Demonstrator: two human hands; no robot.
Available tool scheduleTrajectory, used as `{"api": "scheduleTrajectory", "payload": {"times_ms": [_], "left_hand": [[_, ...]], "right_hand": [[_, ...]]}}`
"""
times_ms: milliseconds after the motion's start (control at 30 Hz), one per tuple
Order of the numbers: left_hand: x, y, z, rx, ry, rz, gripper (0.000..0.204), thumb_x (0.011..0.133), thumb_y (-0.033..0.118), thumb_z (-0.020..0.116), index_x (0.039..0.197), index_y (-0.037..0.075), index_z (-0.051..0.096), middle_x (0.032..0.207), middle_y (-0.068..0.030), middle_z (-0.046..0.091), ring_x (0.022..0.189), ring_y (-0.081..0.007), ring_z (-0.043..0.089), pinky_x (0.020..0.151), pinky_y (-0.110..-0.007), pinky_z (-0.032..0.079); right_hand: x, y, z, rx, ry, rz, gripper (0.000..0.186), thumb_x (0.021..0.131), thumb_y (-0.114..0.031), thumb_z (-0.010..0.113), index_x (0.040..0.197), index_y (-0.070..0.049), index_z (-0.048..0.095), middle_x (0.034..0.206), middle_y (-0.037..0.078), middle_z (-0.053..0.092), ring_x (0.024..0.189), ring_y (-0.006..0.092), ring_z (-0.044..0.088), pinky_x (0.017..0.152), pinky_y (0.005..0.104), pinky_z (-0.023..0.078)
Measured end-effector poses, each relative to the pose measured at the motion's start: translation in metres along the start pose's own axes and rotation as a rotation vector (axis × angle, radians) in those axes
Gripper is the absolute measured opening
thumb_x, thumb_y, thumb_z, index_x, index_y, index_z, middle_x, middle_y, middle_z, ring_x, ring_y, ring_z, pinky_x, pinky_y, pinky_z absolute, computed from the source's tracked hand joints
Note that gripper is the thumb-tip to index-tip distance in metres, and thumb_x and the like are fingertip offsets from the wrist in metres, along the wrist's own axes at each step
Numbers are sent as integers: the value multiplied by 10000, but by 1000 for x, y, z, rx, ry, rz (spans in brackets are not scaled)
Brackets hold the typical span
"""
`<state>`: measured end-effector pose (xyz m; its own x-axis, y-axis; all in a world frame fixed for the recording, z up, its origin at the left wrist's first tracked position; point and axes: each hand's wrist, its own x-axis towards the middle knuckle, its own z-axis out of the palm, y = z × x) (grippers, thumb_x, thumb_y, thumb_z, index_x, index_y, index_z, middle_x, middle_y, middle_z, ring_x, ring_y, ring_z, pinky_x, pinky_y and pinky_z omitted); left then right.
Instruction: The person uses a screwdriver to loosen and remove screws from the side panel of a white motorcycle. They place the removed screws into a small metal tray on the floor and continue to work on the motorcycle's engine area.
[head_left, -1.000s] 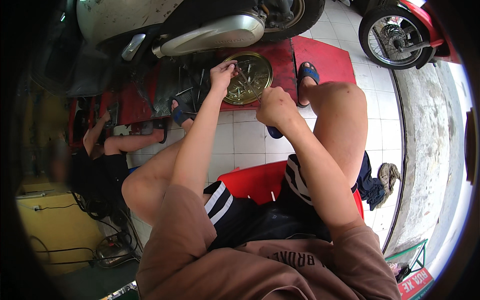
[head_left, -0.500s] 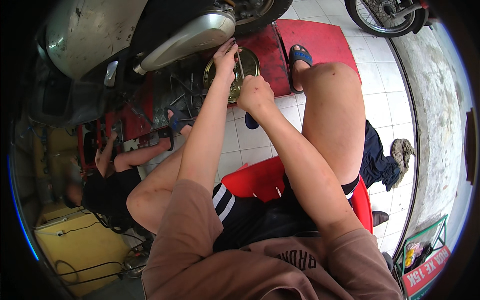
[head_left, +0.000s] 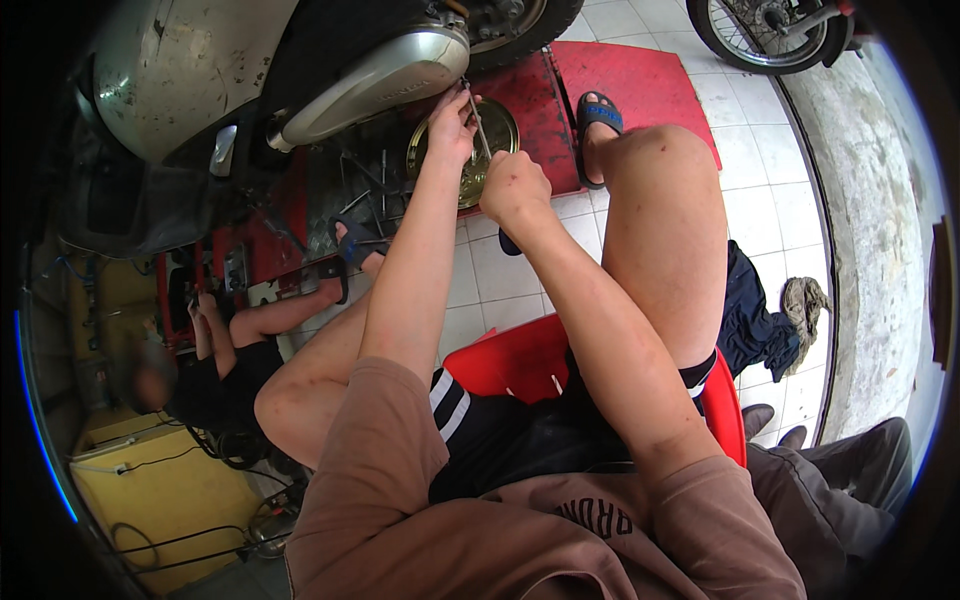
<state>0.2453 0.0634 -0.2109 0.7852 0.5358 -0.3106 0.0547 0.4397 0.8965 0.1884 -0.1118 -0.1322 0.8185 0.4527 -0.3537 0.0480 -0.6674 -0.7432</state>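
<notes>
My left hand [head_left: 451,127] is up at the lower edge of the scooter's silver cover [head_left: 365,85], fingers closed around the far end of a thin metal tool [head_left: 481,130]. My right hand [head_left: 515,192] grips that tool's dark handle [head_left: 509,243], which pokes out below my fist; the tool looks like a screwdriver. Under my hands lies a brass-coloured round tray [head_left: 422,157] with small parts, mostly hidden. Loose metal tools [head_left: 385,183] lie to its left. What the tool's tip touches is too small to tell.
A red platform [head_left: 635,95] carries my right foot. Another motorbike's wheel [head_left: 760,25] stands top right. A co-worker [head_left: 225,380] sits at left beside cables and a yellow cabinet [head_left: 140,490]. A person's grey-trousered legs [head_left: 850,470] are at lower right, near dark cloth [head_left: 760,320].
The view has shifted, and my hands have risen from over the tray to the cover's edge. Grey-trousered legs have entered at lower right, and the co-worker's hands have moved.
</notes>
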Motion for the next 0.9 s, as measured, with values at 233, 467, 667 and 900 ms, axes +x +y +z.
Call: {"api": "scheduleTrajectory", "payload": {"times_ms": [233,467,667,900], "left_hand": [[0,2,-4,48,-26,-27,213,885,143,615,1088,197,587,979,88,630,878,-87,607,742,-306,385],[-27,11,34,103,-104,106,267,855,63,641,1103,106,552,932,9,618,819,-137,638,626,-249,466],[-62,46,75,160,-177,406,321,841,-9,620,1134,33,496,1024,-69,588,835,-196,659,594,-241,485],[-71,87,36,170,66,636,320,838,-44,595,1135,7,486,996,-95,598,810,-194,664,590,-236,487]], "right_hand": [[-2,-2,0,-53,-77,17,241,873,-118,499,1004,2,662,1054,215,652,1018,353,632,866,416,519],[-6,-1,-6,-101,-229,56,269,810,-44,581,1063,40,623,1079,229,642,1060,344,618,878,393,527],[-21,-14,-28,-120,-213,1,248,770,-25,608,1010,33,629,1045,235,644,1012,347,637,849,398,535],[-34,-29,-28,-188,-96,-239,187,693,-9,641,877,27,650,920,232,658,904,363,657,776,419,540]]}}
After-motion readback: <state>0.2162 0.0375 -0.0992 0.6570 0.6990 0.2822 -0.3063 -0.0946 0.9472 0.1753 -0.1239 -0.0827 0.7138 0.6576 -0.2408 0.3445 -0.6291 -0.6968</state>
